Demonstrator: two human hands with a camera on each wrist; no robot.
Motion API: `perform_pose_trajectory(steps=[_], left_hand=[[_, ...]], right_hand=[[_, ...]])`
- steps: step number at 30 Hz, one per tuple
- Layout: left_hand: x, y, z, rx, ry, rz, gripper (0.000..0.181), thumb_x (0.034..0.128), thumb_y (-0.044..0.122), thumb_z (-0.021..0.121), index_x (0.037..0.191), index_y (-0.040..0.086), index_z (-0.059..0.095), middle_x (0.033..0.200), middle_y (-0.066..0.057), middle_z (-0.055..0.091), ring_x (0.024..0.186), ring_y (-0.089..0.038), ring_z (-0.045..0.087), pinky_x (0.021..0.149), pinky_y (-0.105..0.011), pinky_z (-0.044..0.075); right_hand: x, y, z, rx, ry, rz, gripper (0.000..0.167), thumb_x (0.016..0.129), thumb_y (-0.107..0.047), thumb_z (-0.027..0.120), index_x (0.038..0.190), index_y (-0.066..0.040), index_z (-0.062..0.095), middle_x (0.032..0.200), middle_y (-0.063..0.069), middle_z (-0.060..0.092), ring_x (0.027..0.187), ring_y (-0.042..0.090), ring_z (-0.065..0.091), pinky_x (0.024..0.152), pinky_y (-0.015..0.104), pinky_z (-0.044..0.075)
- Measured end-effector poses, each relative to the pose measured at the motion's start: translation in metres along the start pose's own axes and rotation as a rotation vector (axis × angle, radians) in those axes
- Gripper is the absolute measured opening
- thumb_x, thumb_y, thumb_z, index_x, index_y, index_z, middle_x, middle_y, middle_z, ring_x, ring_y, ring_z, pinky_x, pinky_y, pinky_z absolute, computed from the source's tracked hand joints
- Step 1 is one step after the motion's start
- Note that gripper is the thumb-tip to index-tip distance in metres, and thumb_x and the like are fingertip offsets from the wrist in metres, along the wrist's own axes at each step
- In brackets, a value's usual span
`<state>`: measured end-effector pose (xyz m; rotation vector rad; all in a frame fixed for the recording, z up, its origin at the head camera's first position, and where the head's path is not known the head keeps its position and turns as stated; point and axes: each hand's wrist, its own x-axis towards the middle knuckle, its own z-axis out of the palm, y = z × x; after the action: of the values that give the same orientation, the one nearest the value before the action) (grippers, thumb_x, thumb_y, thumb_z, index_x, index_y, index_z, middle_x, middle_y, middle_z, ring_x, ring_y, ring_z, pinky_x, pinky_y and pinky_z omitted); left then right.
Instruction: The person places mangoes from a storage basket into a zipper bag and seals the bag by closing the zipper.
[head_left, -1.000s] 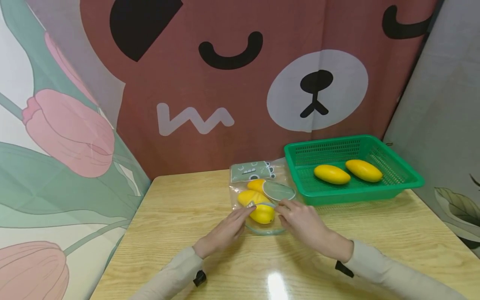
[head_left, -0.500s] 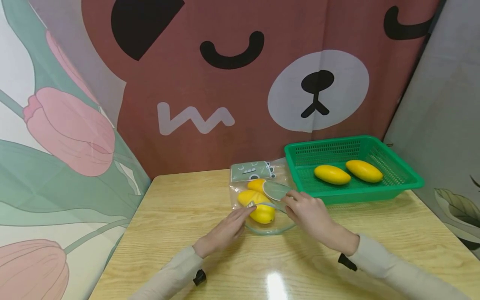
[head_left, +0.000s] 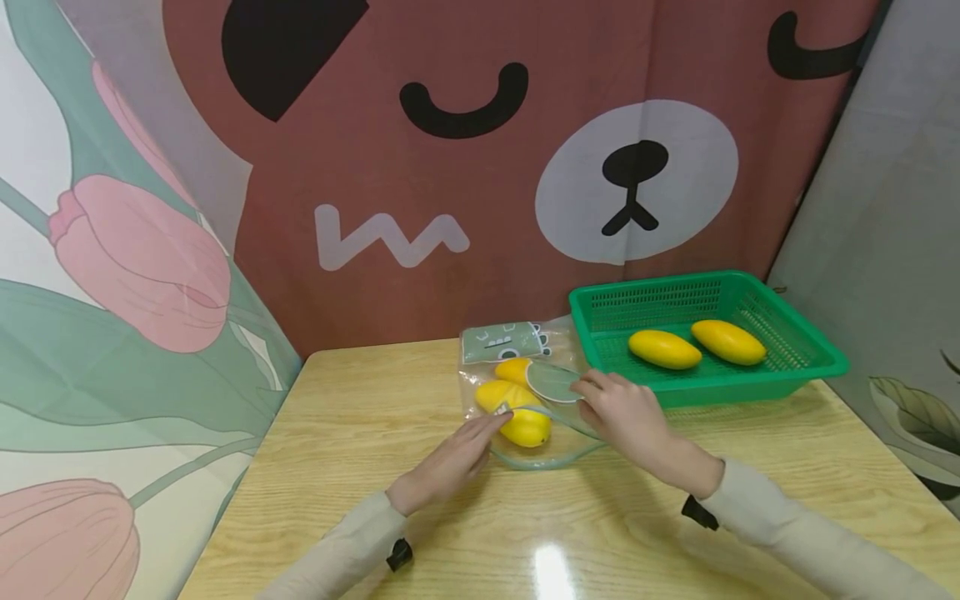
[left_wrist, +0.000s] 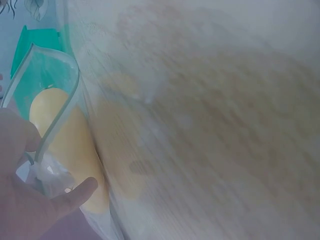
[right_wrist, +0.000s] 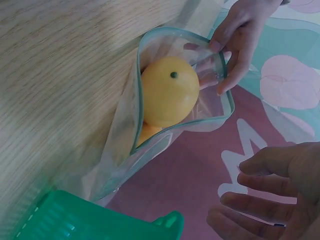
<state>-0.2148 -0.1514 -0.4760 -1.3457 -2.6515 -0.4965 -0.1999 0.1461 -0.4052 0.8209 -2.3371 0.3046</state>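
Backdrop cloth [head_left: 375,150]: closes off the far side, meeting the far edge of the work surface.
Table [head_left: 585,517]: bare wood left of the bag and along the near side offers the widest room for moving; room on the right is tighter, behind and beside the basket.
Green basket [head_left: 720,392]: far right, near the right-hand table edge; its raised wall must be cleared by anything lifted out.
Clear bag [head_left: 553,382]: lies just beside the basket's left end, mouth toward the near side, gaping and unsealed; filling judged about half done.
Right hand [head_left: 626,417]: empty, fingers loosely bent, apart from the bag's mouth and near the basket's front left corner.
Left hand [head_left: 453,462]: thumb and fingers pinch the pale green rim [right_wrist: 140,90] at the left of the mouth.
Basket mangoes [head_left: 664,349]: two, side by side, untouched; judged the portion left.
Bagged mangoes [head_left: 525,427]: the portion done; one shows its stem end just inside the mouth, another lies behind it. Printed plastic hides much here, so two is the likely count, not a certain one.
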Motion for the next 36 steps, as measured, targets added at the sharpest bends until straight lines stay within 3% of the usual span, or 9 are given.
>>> perform_pose_trajectory(steps=[11,17,27,36], left_hand=[[0.000,0.000,-0.001,-0.009,-0.018,-0.016,0.074,0.0947,-0.008,0.053,0.158,0.010,0.019,0.159,-0.008,0.030,0.143,-0.025,0.033,0.118,-0.037,0.025],[0.000,0.003,-0.003,-0.017,-0.031,-0.032,0.070,0.0969,-0.007,0.050,0.158,0.011,0.020,0.160,-0.008,0.028,0.144,-0.025,0.031,0.119,-0.036,0.023],[0.000,0.003,-0.002,-0.018,-0.016,-0.016,0.070,0.0965,-0.008,0.050,0.158,0.009,0.021,0.159,-0.010,0.030,0.143,-0.026,0.032,0.118,-0.036,0.025],[0.000,0.002,0.000,-0.013,0.026,0.027,0.073,0.0922,-0.011,0.052,0.157,0.006,0.021,0.158,-0.012,0.032,0.141,-0.029,0.036,0.116,-0.040,0.030]], right_hand=[[0.001,0.012,0.004,0.010,0.031,0.029,0.020,0.078,-0.008,0.083,0.095,-0.003,0.073,0.092,0.008,0.068,0.068,0.024,0.064,0.044,0.031,0.052],[0.001,0.021,0.007,0.013,0.045,0.031,0.019,0.080,-0.009,0.081,0.096,-0.001,0.074,0.093,0.010,0.069,0.075,0.029,0.064,0.060,0.040,0.057],[0.001,0.034,0.010,-0.044,0.039,0.040,0.021,0.081,-0.014,0.081,0.096,-0.001,0.074,0.096,0.013,0.069,0.083,0.032,0.063,0.073,0.045,0.056],[0.002,0.043,0.008,-0.037,0.037,0.085,0.021,0.083,-0.017,0.079,0.097,-0.002,0.074,0.098,0.015,0.069,0.086,0.037,0.062,0.074,0.052,0.054]])
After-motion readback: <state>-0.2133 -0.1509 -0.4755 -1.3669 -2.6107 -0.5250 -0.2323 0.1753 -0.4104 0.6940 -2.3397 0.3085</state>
